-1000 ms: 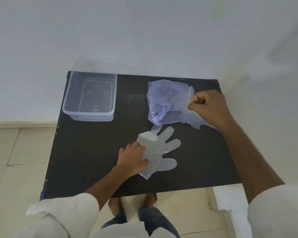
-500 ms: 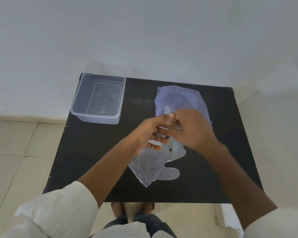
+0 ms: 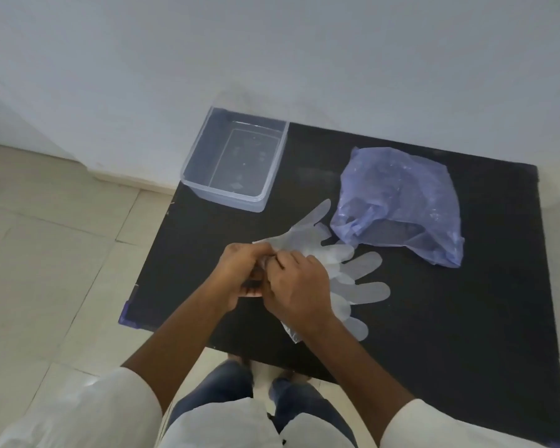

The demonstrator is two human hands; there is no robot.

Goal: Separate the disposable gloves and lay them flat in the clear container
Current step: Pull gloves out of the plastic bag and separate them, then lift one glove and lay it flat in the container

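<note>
Thin, see-through disposable gloves (image 3: pixel 353 276) lie stuck together on the black table (image 3: pixel 466 318), fingers fanned toward the right and far side. Both hands pinch their cuff end: my left hand (image 3: pixel 240 273) on the left, my right hand (image 3: pixel 296 291) over the palm area, thumbs meeting. The cuff itself is hidden under my fingers. The clear container (image 3: pixel 236 158) stands empty at the table's far left corner, about a hand's length beyond my hands.
A crumpled bluish plastic bag (image 3: pixel 398 202) lies at the far right of the gloves, touching their fingertips. The table's left edge drops to a tiled floor (image 3: pixel 46 253). A white wall (image 3: pixel 272 59) rises right behind the table.
My right hand left the bag and joined my left hand at the gloves' cuff. The gloves now lie spread with more fingers showing. The camera view shifted left.
</note>
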